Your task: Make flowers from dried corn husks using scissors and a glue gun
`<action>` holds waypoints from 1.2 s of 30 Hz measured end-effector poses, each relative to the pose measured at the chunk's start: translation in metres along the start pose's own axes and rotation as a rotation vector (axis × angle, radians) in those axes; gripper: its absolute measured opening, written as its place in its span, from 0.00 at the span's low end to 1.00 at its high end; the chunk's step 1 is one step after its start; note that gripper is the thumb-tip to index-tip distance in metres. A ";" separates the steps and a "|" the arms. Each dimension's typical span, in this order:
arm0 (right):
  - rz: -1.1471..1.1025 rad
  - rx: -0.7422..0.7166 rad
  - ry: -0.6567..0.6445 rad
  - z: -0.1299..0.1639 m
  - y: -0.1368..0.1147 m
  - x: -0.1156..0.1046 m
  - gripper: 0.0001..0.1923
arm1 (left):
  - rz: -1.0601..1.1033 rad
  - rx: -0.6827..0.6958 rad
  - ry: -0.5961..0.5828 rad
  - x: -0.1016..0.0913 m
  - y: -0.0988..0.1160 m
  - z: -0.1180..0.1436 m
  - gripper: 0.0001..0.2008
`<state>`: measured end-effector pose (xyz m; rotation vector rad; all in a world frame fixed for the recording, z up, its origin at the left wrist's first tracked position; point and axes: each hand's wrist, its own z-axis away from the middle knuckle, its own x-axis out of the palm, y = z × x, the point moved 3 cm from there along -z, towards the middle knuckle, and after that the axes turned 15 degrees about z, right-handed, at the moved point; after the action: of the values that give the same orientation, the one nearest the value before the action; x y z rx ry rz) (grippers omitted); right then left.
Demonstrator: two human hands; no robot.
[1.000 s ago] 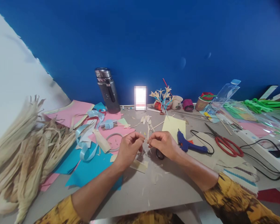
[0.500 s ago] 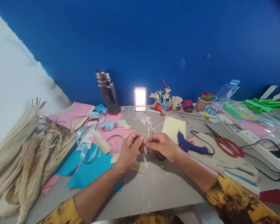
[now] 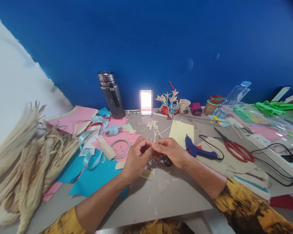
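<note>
Where the fingertips of both hands meet, near the middle of the worktop (image 3: 185, 201), a tiny pale piece is pinched, too small to identify. The left hand (image 3: 136, 157) and right hand (image 3: 169, 150) are narrowly closed, touching each other. Just beside the right hand lie a blue glue gun (image 3: 197, 150) and a yellow paper (image 3: 182, 131); dry husks (image 3: 26, 156) fill the left edge.

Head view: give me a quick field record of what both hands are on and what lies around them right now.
left hand: fingertips pinched together against the right hand's, on a small pale piece too small to identify
right hand: fingertips pinched on the same piece
glue gun: blue, lying just right of the right hand
scissors: red handles, further right
yellow paper: flat behind the hands
dried husks: heaped at far left
flask: dark, upright by the blue wall
table: grey, strewn with pale scraps
</note>
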<state>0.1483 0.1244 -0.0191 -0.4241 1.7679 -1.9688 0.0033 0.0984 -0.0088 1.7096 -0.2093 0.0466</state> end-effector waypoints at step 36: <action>0.071 -0.039 0.050 0.003 0.001 0.009 0.23 | 0.597 -0.325 0.056 -0.004 -0.004 -0.004 0.11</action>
<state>0.1419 0.1172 -0.0206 -0.3234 1.8292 -1.9143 0.0009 0.1034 -0.0131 1.2733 -0.6444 0.4763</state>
